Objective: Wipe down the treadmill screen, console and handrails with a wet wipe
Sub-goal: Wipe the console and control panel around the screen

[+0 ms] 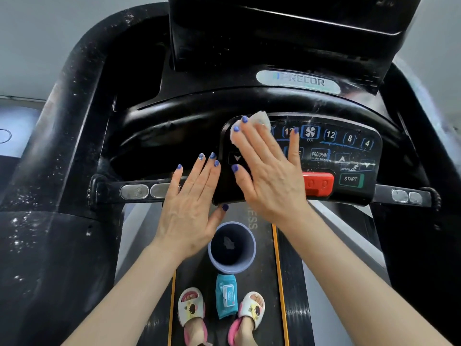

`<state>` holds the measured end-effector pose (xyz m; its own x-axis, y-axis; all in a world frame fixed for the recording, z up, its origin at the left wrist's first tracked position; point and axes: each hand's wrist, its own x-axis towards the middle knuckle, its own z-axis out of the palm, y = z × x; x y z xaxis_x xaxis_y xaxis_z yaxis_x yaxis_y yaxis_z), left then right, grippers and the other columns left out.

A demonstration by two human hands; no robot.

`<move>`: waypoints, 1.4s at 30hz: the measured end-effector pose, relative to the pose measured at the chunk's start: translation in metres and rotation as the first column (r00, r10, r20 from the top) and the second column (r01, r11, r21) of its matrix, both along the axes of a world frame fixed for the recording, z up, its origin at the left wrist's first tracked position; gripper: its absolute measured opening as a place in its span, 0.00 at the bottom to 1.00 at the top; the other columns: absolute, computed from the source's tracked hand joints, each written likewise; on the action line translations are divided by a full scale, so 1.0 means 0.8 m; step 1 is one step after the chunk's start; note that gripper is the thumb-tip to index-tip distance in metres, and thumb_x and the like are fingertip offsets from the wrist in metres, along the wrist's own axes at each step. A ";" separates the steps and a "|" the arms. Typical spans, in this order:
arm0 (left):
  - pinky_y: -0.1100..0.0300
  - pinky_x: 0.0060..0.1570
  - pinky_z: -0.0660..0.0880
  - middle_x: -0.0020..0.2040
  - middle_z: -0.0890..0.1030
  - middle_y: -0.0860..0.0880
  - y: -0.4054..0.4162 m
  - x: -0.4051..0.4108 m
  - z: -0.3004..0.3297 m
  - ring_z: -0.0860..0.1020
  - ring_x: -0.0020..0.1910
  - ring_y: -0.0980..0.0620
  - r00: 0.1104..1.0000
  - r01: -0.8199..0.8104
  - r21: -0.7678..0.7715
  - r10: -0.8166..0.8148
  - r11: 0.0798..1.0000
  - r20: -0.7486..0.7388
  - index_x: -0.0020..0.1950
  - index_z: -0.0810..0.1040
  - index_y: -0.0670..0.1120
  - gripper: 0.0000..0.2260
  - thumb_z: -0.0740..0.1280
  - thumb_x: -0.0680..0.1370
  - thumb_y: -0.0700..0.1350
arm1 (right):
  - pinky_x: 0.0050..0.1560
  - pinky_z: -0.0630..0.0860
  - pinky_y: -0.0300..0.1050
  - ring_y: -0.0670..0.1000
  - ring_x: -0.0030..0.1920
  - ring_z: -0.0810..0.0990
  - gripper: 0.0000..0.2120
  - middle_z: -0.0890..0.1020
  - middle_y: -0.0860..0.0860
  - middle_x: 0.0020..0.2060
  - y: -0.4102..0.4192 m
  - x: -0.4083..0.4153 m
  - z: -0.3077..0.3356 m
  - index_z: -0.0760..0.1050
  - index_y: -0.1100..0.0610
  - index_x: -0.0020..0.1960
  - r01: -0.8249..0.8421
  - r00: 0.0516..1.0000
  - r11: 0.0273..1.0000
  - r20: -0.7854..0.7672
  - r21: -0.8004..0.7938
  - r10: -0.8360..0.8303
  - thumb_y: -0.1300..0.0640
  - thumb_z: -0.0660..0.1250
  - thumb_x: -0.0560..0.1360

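My right hand (268, 171), fingers straight, presses the wet wipe (252, 126) flat on the keypad's left end, left of the FAN button (310, 132), while my left hand (190, 208) hovers open, holding nothing.

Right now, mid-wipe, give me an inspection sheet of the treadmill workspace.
Surface: button panel streaked and speckled; side housing spotted white.
Job's things: wet wipe pressed on the panel's upper left; wipes pack lying on the belt between the slippers.
Clutter: purple bin on the belt, a scrap inside.
Hands: right hand flat on the wipe; left hand open, fingers straight, near the handrail bar.
Cables: nothing seen.
Surroundings: pale walls.
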<state>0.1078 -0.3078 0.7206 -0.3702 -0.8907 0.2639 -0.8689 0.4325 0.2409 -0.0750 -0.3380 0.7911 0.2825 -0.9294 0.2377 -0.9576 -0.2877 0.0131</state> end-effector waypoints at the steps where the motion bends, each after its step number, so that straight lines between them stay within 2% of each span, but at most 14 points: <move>1: 0.45 0.79 0.44 0.82 0.52 0.45 0.000 0.000 0.000 0.48 0.81 0.49 1.000 -0.001 -0.003 0.001 1.000 0.009 0.82 0.49 0.43 0.34 0.56 0.81 0.57 | 0.77 0.37 0.65 0.48 0.81 0.50 0.28 0.54 0.46 0.81 -0.005 -0.008 0.001 0.56 0.49 0.81 0.032 0.999 0.999 0.005 -0.010 -0.032 0.45 0.51 0.82; 6: 0.46 0.79 0.43 0.82 0.50 0.46 0.000 -0.001 -0.001 0.47 0.81 0.50 0.999 -0.017 -0.012 0.018 1.000 0.035 0.82 0.46 0.43 0.36 0.56 0.81 0.58 | 0.76 0.34 0.63 0.51 0.81 0.47 0.30 0.51 0.48 0.82 -0.029 -0.007 0.007 0.53 0.49 0.82 0.187 0.971 0.982 0.150 0.014 -0.187 0.44 0.51 0.81; 9: 0.44 0.79 0.45 0.82 0.52 0.44 0.001 0.000 -0.001 0.48 0.81 0.48 1.000 -0.003 -0.002 0.003 1.000 0.021 0.82 0.47 0.43 0.36 0.56 0.80 0.58 | 0.77 0.36 0.62 0.51 0.81 0.46 0.32 0.49 0.49 0.82 0.003 0.014 -0.010 0.51 0.52 0.82 0.134 0.977 0.990 0.162 0.050 -0.141 0.43 0.50 0.81; 13: 0.43 0.79 0.47 0.82 0.52 0.44 0.001 0.000 -0.002 0.49 0.81 0.48 1.000 0.005 0.002 -0.005 1.000 0.017 0.82 0.48 0.42 0.36 0.56 0.80 0.58 | 0.78 0.40 0.65 0.50 0.81 0.46 0.31 0.51 0.49 0.81 0.037 0.019 -0.030 0.54 0.52 0.82 0.062 0.990 0.996 0.123 0.062 -0.070 0.43 0.50 0.82; 16: 0.44 0.79 0.46 0.82 0.52 0.44 0.000 0.000 -0.002 0.49 0.81 0.48 0.999 -0.009 -0.008 0.010 1.000 0.045 0.82 0.50 0.42 0.36 0.57 0.80 0.58 | 0.77 0.32 0.62 0.49 0.81 0.47 0.30 0.51 0.48 0.82 0.004 0.013 -0.013 0.53 0.51 0.82 0.101 0.988 0.994 0.110 0.045 -0.105 0.43 0.48 0.82; 19: 0.45 0.79 0.45 0.81 0.51 0.45 0.000 -0.001 -0.001 0.48 0.81 0.49 0.998 -0.017 -0.010 0.017 1.000 0.052 0.82 0.50 0.42 0.36 0.57 0.79 0.58 | 0.74 0.26 0.55 0.49 0.81 0.43 0.30 0.48 0.47 0.82 -0.020 0.017 -0.002 0.49 0.51 0.82 0.157 0.969 0.986 0.184 0.052 -0.164 0.43 0.47 0.83; 25: 0.45 0.79 0.45 0.82 0.50 0.45 0.000 0.001 -0.003 0.48 0.81 0.49 0.999 -0.002 -0.013 0.002 1.000 0.032 0.82 0.48 0.41 0.37 0.61 0.80 0.56 | 0.78 0.36 0.60 0.49 0.81 0.44 0.31 0.48 0.49 0.82 0.053 0.018 -0.039 0.49 0.52 0.82 0.138 0.969 0.985 0.190 0.102 -0.155 0.44 0.49 0.83; 29: 0.45 0.79 0.45 0.82 0.51 0.45 0.001 0.000 -0.005 0.48 0.81 0.49 1.000 -0.004 -0.024 0.005 1.000 0.022 0.82 0.48 0.42 0.36 0.60 0.81 0.56 | 0.78 0.36 0.60 0.49 0.81 0.45 0.31 0.49 0.49 0.82 0.087 0.012 -0.058 0.51 0.53 0.82 0.152 0.972 0.981 0.161 0.120 -0.170 0.43 0.48 0.82; 35: 0.43 0.79 0.47 0.82 0.52 0.44 -0.001 0.000 -0.006 0.50 0.81 0.48 1.000 0.011 -0.021 -0.011 1.000 0.007 0.82 0.48 0.41 0.35 0.57 0.81 0.56 | 0.77 0.33 0.60 0.49 0.81 0.45 0.31 0.49 0.49 0.82 0.058 0.024 -0.046 0.50 0.53 0.82 0.167 0.955 0.982 0.234 0.093 -0.185 0.45 0.50 0.82; 40: 0.43 0.79 0.46 0.82 0.49 0.45 0.001 0.000 0.003 0.48 0.81 0.49 0.997 0.031 -0.001 -0.031 1.000 -0.067 0.82 0.48 0.42 0.33 0.56 0.82 0.54 | 0.78 0.41 0.66 0.50 0.81 0.47 0.32 0.50 0.51 0.82 0.112 0.016 -0.077 0.49 0.54 0.82 0.153 0.962 0.983 0.212 0.097 -0.171 0.45 0.52 0.82; 42: 0.42 0.79 0.47 0.82 0.49 0.45 -0.002 -0.002 0.007 0.48 0.81 0.48 0.992 0.055 -0.005 -0.055 0.998 -0.110 0.82 0.49 0.41 0.32 0.56 0.82 0.52 | 0.78 0.40 0.65 0.50 0.81 0.48 0.31 0.51 0.51 0.81 0.111 0.013 -0.075 0.50 0.54 0.82 0.129 0.969 0.988 0.199 0.090 -0.144 0.45 0.53 0.82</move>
<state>0.1061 -0.3097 0.7258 -0.3871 -0.8693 0.3073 -0.8121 0.4793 0.3328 -0.0645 -0.2488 0.7310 0.1045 -0.9732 0.2048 -0.9680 -0.1467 -0.2036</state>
